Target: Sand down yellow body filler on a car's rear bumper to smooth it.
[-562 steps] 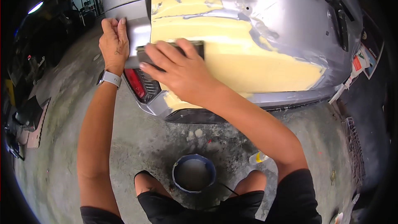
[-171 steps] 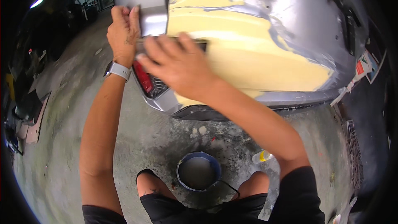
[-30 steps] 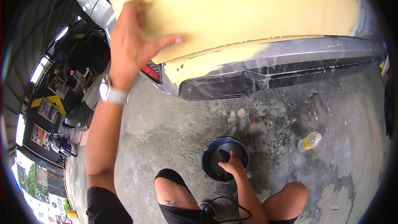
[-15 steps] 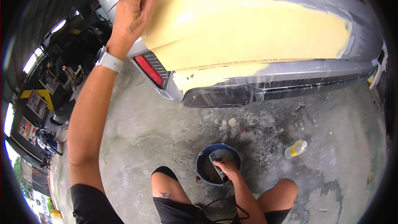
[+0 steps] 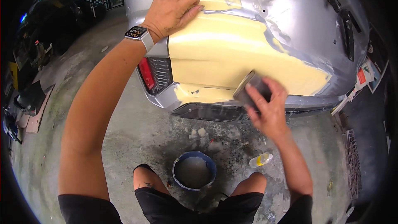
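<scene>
A silver car's rear panel carries a wide patch of smooth yellow filler (image 5: 224, 45). My right hand (image 5: 267, 103) grips a dark sanding block (image 5: 253, 87), tilted against the lower part of the yellow patch above the bumper. The hand is slightly blurred. At the upper left, my left hand (image 5: 176, 14) rests on the panel by the body edge, fingers curled and thumb close to them; whatever may lie under the fingers is hidden. Between my knees a dark blue bucket (image 5: 176, 178) of cloudy grey water stands on the floor.
A clear bottle with a yellow label (image 5: 261, 160) lies right of the bucket on the stained concrete floor (image 5: 132, 132). The red tail light (image 5: 146, 73) is below my left wrist. A white-and-red spray bottle (image 5: 362, 76) shows at the far right, beyond the car.
My right hand has lifted the sanding block out of the bucket up to the yellow panel. My left hand stays at the panel's upper left. The view has shifted.
</scene>
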`<action>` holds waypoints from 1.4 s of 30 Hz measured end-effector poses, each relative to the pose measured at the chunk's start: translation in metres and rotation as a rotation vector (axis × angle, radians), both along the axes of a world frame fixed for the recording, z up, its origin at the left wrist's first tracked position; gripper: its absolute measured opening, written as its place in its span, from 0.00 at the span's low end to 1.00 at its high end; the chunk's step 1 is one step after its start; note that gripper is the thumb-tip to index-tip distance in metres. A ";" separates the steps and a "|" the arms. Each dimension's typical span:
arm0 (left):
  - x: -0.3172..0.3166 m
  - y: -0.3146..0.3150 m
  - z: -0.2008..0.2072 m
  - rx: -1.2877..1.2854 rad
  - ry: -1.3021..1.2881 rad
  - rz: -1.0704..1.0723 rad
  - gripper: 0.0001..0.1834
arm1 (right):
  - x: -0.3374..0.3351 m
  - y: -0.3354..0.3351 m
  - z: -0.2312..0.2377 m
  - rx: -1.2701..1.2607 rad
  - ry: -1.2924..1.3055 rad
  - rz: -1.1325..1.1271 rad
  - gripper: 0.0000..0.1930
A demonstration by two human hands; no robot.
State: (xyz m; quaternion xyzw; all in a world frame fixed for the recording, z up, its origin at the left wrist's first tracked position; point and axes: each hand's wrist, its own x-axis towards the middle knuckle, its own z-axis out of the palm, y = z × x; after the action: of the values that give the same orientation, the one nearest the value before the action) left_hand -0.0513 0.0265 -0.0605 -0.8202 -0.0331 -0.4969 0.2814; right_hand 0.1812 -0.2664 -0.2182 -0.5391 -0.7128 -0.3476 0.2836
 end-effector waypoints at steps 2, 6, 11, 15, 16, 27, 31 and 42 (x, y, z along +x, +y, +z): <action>0.002 0.003 -0.002 -0.015 -0.023 -0.049 0.11 | 0.015 0.011 0.026 0.089 -0.189 -0.032 0.36; 0.006 0.001 -0.002 -0.018 -0.057 -0.098 0.10 | 0.026 0.049 0.040 0.178 -0.327 0.011 0.31; 0.005 0.006 -0.004 -0.015 -0.083 -0.106 0.10 | -0.049 0.106 0.057 0.153 -0.414 0.138 0.25; -0.003 -0.001 -0.006 -0.098 -0.024 -0.054 0.11 | -0.016 0.079 0.052 0.062 -0.406 0.085 0.28; 0.002 -0.007 -0.004 -0.128 0.010 -0.065 0.11 | 0.004 0.064 0.049 0.057 -0.413 0.080 0.28; 0.000 -0.004 -0.007 -0.130 -0.028 -0.066 0.11 | -0.058 0.114 0.053 0.111 -0.402 0.193 0.27; -0.001 -0.011 -0.002 -0.162 0.023 -0.050 0.12 | 0.008 0.060 0.043 0.084 -0.359 0.056 0.27; 0.002 -0.010 -0.005 -0.140 -0.037 -0.050 0.11 | -0.076 0.130 0.050 0.168 -0.411 0.179 0.23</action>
State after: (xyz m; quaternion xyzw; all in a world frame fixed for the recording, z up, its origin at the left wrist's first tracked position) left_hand -0.0497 0.0169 -0.0652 -0.8290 -0.0524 -0.5155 0.2103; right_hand 0.1054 -0.1360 -0.1682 -0.3661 -0.7691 -0.4816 0.2064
